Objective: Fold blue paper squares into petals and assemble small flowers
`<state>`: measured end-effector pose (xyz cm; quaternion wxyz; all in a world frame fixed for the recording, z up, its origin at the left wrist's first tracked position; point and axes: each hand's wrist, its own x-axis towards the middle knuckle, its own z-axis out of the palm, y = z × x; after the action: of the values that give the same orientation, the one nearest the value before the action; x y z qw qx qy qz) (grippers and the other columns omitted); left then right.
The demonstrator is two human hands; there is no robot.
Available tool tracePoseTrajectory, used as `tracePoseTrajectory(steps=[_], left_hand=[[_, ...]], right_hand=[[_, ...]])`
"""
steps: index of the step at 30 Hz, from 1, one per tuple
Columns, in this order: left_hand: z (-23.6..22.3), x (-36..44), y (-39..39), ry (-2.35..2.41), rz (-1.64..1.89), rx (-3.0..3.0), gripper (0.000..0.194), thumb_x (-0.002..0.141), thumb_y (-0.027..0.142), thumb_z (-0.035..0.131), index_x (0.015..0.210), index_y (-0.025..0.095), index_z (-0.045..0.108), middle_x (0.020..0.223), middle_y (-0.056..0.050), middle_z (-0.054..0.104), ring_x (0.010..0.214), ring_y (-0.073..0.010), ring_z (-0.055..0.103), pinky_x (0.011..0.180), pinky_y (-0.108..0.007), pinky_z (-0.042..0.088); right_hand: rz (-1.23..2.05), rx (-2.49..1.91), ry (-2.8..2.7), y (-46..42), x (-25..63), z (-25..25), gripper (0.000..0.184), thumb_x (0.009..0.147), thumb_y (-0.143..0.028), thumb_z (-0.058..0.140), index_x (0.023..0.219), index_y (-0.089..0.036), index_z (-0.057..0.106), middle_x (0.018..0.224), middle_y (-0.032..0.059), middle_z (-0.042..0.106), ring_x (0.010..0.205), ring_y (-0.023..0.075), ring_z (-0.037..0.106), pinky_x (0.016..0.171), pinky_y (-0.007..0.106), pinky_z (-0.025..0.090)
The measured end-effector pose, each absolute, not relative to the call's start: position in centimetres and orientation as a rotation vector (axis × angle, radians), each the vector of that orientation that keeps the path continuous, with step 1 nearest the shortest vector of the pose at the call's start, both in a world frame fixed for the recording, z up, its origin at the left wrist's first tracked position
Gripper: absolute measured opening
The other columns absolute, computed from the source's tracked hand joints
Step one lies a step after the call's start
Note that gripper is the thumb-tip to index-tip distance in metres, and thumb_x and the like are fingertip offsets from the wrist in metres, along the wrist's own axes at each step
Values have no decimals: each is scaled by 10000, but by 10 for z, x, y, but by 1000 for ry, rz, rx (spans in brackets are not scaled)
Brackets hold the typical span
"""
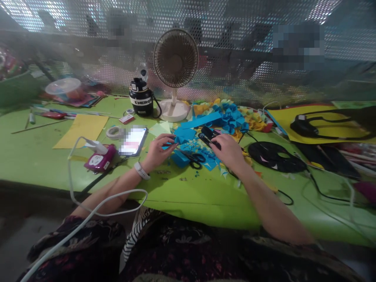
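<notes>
My left hand (159, 152) pinches the edge of a folded blue paper piece (185, 135) over the green table. A black stapler (206, 135) is gripped in my right hand (229, 150), its front end near the blue paper but not clearly on it. Below the paper lie black-handled scissors (197, 159) and a small stack of blue paper (179, 158), among blue scraps (212, 159). Just beyond my hands, a blue paper strip (201, 120) rests against a heap of shaped blue paper pieces (234, 117).
A white desk fan (175, 58) and a black bottle (141, 100) stand at the back. On the left are a lit phone (133, 141), a tape roll (114, 132), a purple power adapter (100, 158) and a white cable (108, 200) crossing my left arm. Rightward lies a black disc (274, 156).
</notes>
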<state>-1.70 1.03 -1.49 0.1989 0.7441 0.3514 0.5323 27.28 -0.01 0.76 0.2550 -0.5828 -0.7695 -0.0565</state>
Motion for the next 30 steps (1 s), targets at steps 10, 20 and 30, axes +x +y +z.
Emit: tracePoseTrajectory(steps=[10, 20, 30], left_hand=[[-16, -18, 12, 1005, 1474, 2072, 138, 879, 302, 717, 849, 167, 714, 1072, -123, 730, 952, -187, 727, 756, -306, 653], [-11, -18, 10, 1021, 1438, 2101, 136, 884, 313, 711, 852, 181, 720, 1082, -114, 738, 955, -185, 720, 759, -318, 641], [-14, -18, 10, 1001, 1430, 2083, 167, 883, 322, 709, 841, 161, 715, 1066, -130, 735, 926, -181, 729, 738, -293, 653]], right_hand=[[-250, -1517, -2046, 2, 276, 9, 173, 915, -267, 539, 943, -221, 703, 1072, 125, 674, 1117, 302, 603, 987, 453, 484], [-40, -1617, -2186, -12, 266, 22, 203, 950, -309, 536, 1004, -227, 714, 1100, 119, 696, 1118, 297, 619, 932, 417, 496], [0, -1921, -2044, 20, 273, 5, 402, 898, -374, 611, 1226, -143, 628, 1254, 192, 670, 1156, 370, 612, 944, 509, 509]])
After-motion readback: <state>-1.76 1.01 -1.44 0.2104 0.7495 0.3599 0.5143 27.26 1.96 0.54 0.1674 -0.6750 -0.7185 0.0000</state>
